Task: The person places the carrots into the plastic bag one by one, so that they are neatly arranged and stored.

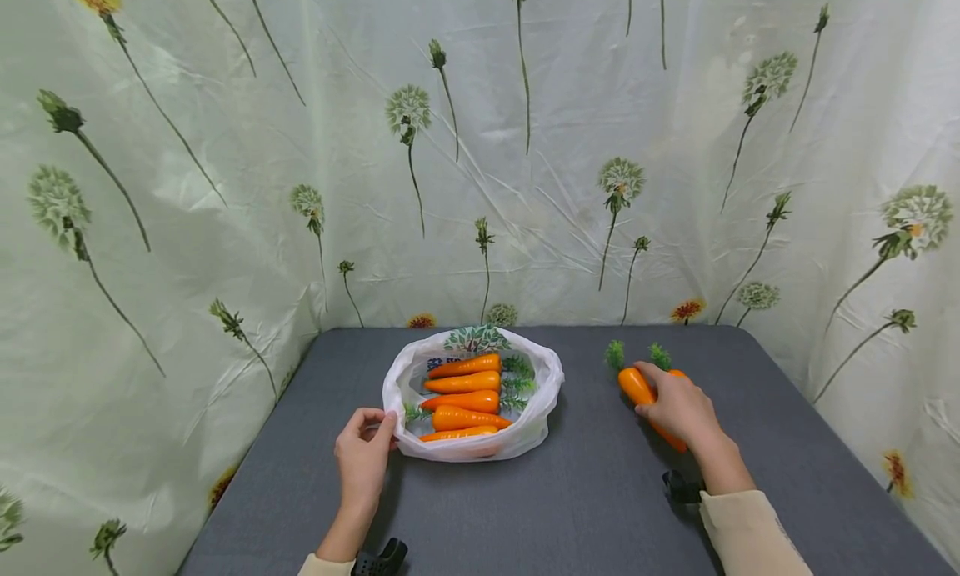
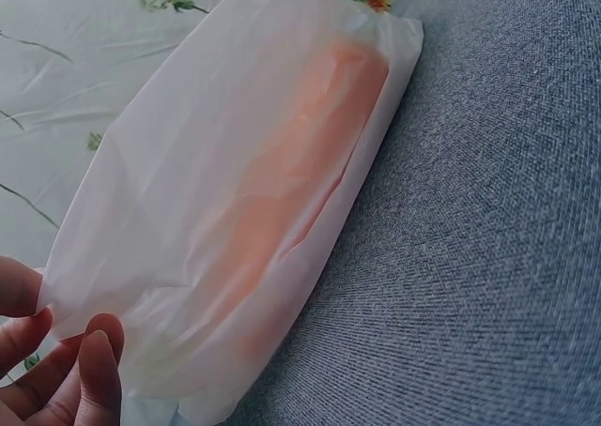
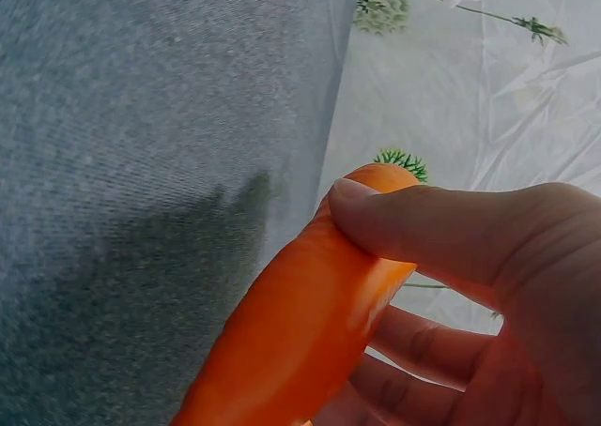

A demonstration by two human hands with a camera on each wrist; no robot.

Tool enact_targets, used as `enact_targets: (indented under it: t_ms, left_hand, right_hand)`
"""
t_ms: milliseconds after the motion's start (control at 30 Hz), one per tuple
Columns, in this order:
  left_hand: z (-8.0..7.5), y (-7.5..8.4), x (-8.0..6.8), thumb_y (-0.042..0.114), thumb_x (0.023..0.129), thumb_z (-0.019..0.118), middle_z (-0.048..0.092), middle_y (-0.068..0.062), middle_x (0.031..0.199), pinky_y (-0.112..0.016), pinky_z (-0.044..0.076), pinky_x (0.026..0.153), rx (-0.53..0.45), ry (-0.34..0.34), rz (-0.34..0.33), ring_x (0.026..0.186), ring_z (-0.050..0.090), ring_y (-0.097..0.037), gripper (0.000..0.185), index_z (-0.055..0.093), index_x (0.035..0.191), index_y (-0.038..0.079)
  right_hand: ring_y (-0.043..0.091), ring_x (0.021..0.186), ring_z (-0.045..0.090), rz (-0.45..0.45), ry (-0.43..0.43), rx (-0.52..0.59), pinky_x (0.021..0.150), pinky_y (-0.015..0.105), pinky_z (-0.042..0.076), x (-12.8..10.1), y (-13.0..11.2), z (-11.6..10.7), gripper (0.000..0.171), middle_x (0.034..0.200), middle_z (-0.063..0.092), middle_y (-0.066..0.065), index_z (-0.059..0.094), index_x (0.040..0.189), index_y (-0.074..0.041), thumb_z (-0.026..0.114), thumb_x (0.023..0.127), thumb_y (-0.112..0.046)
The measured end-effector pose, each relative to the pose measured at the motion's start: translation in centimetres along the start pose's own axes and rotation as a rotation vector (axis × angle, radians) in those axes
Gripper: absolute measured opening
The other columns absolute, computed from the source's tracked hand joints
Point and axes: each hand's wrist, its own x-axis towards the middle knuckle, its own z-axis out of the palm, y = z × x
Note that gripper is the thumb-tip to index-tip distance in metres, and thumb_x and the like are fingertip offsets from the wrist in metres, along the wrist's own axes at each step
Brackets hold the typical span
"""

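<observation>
A white plastic bag (image 1: 536,418) lies open on the grey table (image 1: 570,509) with several orange toy carrots (image 1: 465,383) in it, green tops to the right. My left hand (image 1: 375,430) pinches the bag's left rim; in the left wrist view my fingers (image 2: 89,370) hold the bag (image 2: 207,163) and a carrot (image 2: 300,173) shows through the film. To the right, my right hand (image 1: 667,397) grips a loose carrot (image 1: 634,385); a second carrot (image 1: 677,373) lies partly hidden under the hand. In the right wrist view my thumb (image 3: 404,220) presses on the carrot (image 3: 291,342).
A pale curtain printed with dandelions (image 1: 480,142) hangs close behind and at both sides of the table. The table's far right corner (image 1: 738,333) is near the loose carrots. Black wrist mounts (image 1: 678,486) show at both forearms.
</observation>
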Motion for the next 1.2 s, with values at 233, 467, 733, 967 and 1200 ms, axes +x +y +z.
enact_targets:
  t_ms: [233, 467, 733, 967, 1200]
  left_hand:
    - [0.0, 0.1, 0.0, 0.018, 0.094, 0.074, 0.064, -0.015, 0.094, -0.026, 0.058, 0.059, -0.01, -0.004, -0.008, 0.067, 0.065, -0.027, 0.018, 0.066, 0.095, 0.001]
    - [-0.2, 0.4, -0.1, 0.02, 0.094, 0.073, 0.064, -0.016, 0.094, -0.026, 0.058, 0.06, -0.016, -0.008, -0.009, 0.067, 0.064, -0.028, 0.02, 0.066, 0.095, 0.001]
    - [-0.2, 0.4, -0.1, 0.018, 0.094, 0.074, 0.064, -0.016, 0.092, -0.025, 0.057, 0.059, -0.025, -0.007, -0.01, 0.065, 0.064, -0.025, 0.018, 0.066, 0.094, 0.001]
    - [-0.2, 0.4, -0.1, 0.018, 0.094, 0.073, 0.064, -0.016, 0.093, -0.025, 0.058, 0.059, -0.026, -0.006, -0.012, 0.066, 0.064, -0.027, 0.018, 0.066, 0.095, 0.001]
    - [-0.1, 0.4, 0.0, 0.015, 0.093, 0.073, 0.064, -0.016, 0.092, -0.025, 0.057, 0.057, -0.021, -0.001, -0.006, 0.064, 0.064, -0.024, 0.016, 0.066, 0.094, 0.001]
  right_hand:
    - [0.027, 0.079, 0.06, -0.016, 0.029, 0.015, 0.06, 0.043, 0.048, -0.1, -0.5, -0.4, 0.075, 0.116, 0.066, 0.02, 0.046, 0.149, -0.013, 0.082, 0.084, -0.022]
    - [0.03, 0.083, 0.062, -0.022, 0.042, 0.021, 0.063, 0.047, 0.049, 0.0, -1.0, -0.6, 0.074, 0.119, 0.066, 0.021, 0.046, 0.149, -0.014, 0.081, 0.084, -0.022]
    - [0.029, 0.083, 0.062, -0.038, 0.051, 0.031, 0.062, 0.046, 0.05, 0.4, -2.0, -1.3, 0.074, 0.12, 0.066, 0.022, 0.046, 0.15, -0.015, 0.081, 0.085, -0.022]
    - [0.03, 0.084, 0.063, -0.053, 0.069, 0.027, 0.063, 0.046, 0.05, 0.5, -3.0, -2.0, 0.074, 0.12, 0.066, 0.02, 0.045, 0.15, -0.016, 0.081, 0.085, -0.022]
    - [0.03, 0.087, 0.063, -0.053, 0.074, 0.036, 0.066, 0.047, 0.051, 0.6, -4.3, -2.4, 0.075, 0.12, 0.066, 0.019, 0.045, 0.151, -0.018, 0.081, 0.086, -0.023]
